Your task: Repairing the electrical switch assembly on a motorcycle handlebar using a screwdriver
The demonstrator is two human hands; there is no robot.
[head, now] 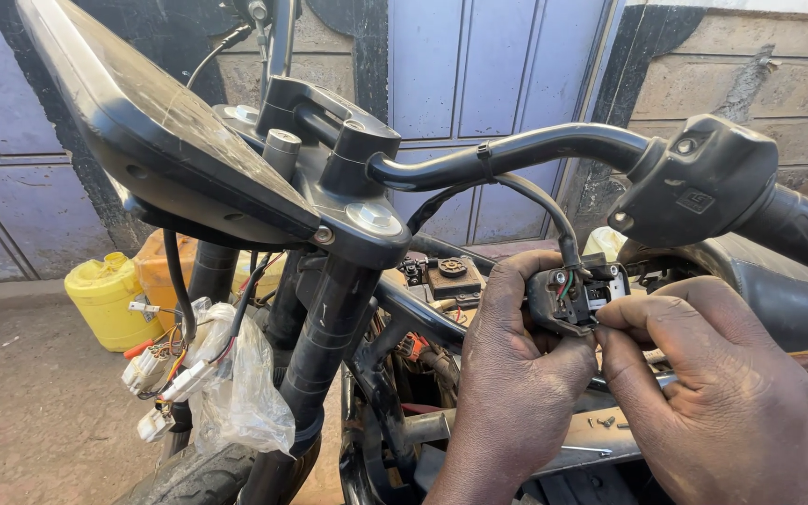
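A yellow jerrycan [105, 299] stands on the ground far left, beside loose white connectors [156, 374] hanging by the fork. Under the handlebar [516, 150], the left hand [516, 374] clamps the small black switch housing [568, 297], fingers curled tightly round its body. The right hand [713, 393] pinches its exposed edge. The housing looks light and stiff, its thin wires fragile; best gripped by the casing

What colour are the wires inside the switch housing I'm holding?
Red and green wires show inside the black switch housing, seen in the head view.
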